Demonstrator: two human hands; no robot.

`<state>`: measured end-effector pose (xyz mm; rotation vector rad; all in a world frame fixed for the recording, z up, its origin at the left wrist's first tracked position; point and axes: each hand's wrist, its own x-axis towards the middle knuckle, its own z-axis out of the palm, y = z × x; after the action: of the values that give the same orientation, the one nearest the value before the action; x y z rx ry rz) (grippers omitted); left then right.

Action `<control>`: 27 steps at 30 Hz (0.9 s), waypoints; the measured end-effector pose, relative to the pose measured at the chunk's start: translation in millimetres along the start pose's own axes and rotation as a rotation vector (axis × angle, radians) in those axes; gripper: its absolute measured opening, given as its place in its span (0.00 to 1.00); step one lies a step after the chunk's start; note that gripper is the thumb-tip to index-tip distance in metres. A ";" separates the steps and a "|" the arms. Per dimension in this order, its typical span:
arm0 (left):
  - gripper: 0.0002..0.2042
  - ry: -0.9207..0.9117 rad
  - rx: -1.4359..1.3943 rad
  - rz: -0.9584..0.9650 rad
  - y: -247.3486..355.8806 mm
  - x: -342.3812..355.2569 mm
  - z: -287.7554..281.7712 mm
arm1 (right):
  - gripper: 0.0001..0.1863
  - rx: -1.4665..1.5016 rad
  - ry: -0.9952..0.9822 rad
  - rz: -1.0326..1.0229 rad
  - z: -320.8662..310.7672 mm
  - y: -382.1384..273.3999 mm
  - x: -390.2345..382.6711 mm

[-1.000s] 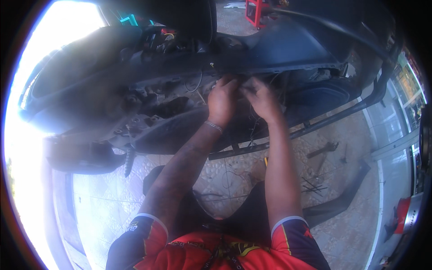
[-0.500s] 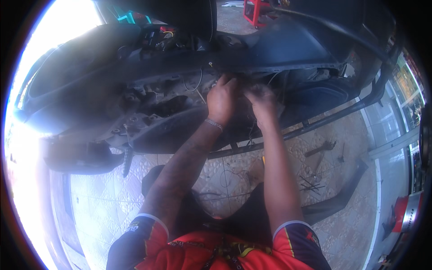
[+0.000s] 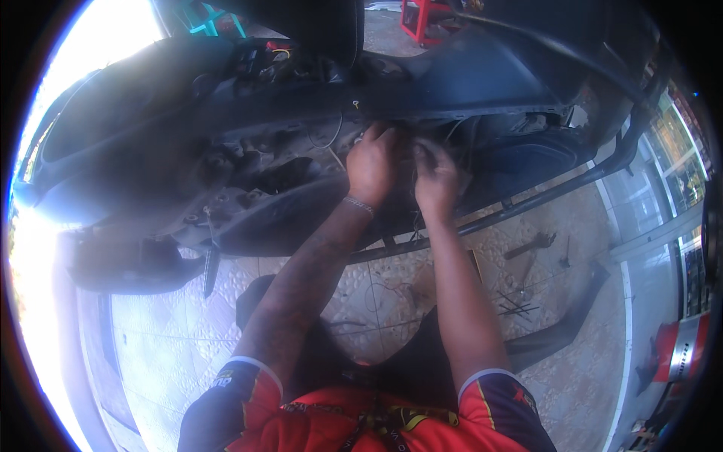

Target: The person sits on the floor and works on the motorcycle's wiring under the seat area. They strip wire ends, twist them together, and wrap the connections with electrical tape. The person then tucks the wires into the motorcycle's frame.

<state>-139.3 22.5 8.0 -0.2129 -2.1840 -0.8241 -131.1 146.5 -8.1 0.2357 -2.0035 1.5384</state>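
Observation:
A dark motor scooter (image 3: 497,75) lies across the view, its side opened so that inner parts and cables show. My left hand (image 3: 371,164) reaches into the opening near the middle, its fingers curled inward. Whatever it grips is hidden behind the knuckles. Just to its right, my right hand (image 3: 439,179) is closed with thumb and fingers pinched together; what lies between them is too dark to make out. Left of my hands, a thin pale cable (image 3: 325,143) loops out of the opening. A small yellowish piece (image 3: 355,105) sits above it on the body's edge.
A dark metal bar (image 3: 520,203) runs along the scooter's near side. On the tiled floor lie a hammer-like tool (image 3: 529,245), several thin rods (image 3: 517,305) and a long dark panel (image 3: 561,324). A red stool (image 3: 416,21) and a teal stool (image 3: 207,19) stand beyond.
My right hand, smeared by motion before, now shows clearly and has come slightly down. My left hand stays in the same place. The whole view has shifted a little.

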 end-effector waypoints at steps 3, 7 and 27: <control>0.04 0.002 0.000 -0.009 1.1 -0.4 -0.1 | 0.09 0.089 0.072 -0.089 6.5 2.0 -5.7; 0.04 0.000 -0.017 -0.013 0.6 0.1 -1.6 | 0.09 0.068 0.046 -0.219 6.1 10.3 -5.4; 0.08 -0.020 -0.011 -0.007 -4.9 0.3 -0.1 | 0.07 0.251 -0.180 -0.029 3.2 18.1 6.6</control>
<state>-141.3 18.6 5.9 -0.2195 -2.2005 -0.8410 -146.1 150.5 -19.7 0.5187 -1.9261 1.8051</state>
